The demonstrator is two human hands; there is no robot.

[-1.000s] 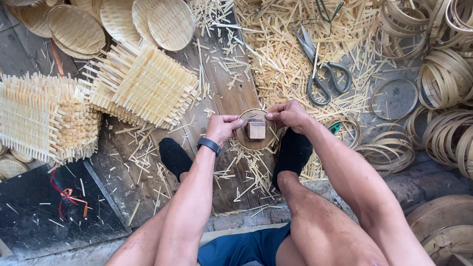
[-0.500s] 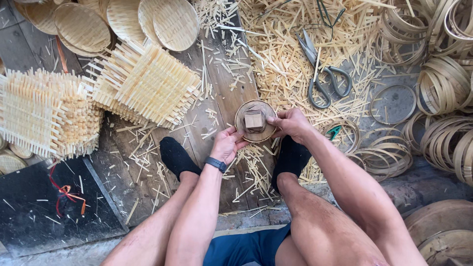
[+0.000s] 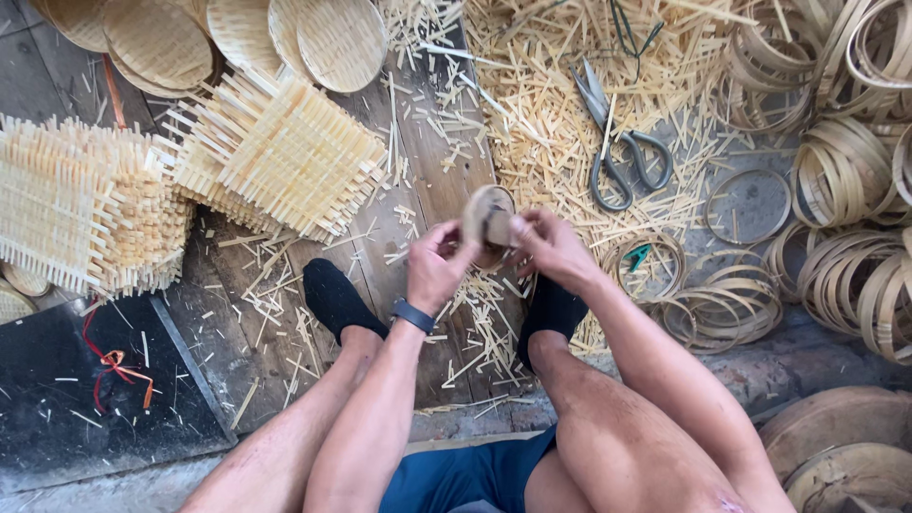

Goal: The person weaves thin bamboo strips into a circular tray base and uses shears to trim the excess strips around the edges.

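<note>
A: What do the hands have hold of?

B: Both are on a small round woven disc [image 3: 486, 220], lifted above the wooden planks [image 3: 432, 180] between the knees and tipped nearly on edge. The left hand [image 3: 435, 269] has its fingers curled shut around the near rim. The right hand [image 3: 549, 249] pinches the far rim, fingers closed on it.

A: Why tilted like that?

B: I judge it lets the person see the edge and work round it; a hand on each side keeps it steady. What sits at the middle of the disc is blurred, so I can't tell.

A: And everything else on the floor?

B: It all lies within arm's reach. The scissors [image 3: 622, 157] rest open-handled on a heap of bamboo offcuts [image 3: 541, 104], just beyond the right hand. Square woven mats [image 3: 285, 157] with untrimmed ends are stacked to the left, and finished round trays [image 3: 337, 38] overlap at the top.

A: Any containers?

B: None really hold anything. The trays are bare and leaning on each other. Bamboo hoops [image 3: 845, 171] pile up on the right, one flat ring [image 3: 749, 206] enclosing only bare floor, another looped round a small green object [image 3: 636, 256]. A red string [image 3: 114, 361] lies on a dark board [image 3: 95, 399] at the left.
</note>
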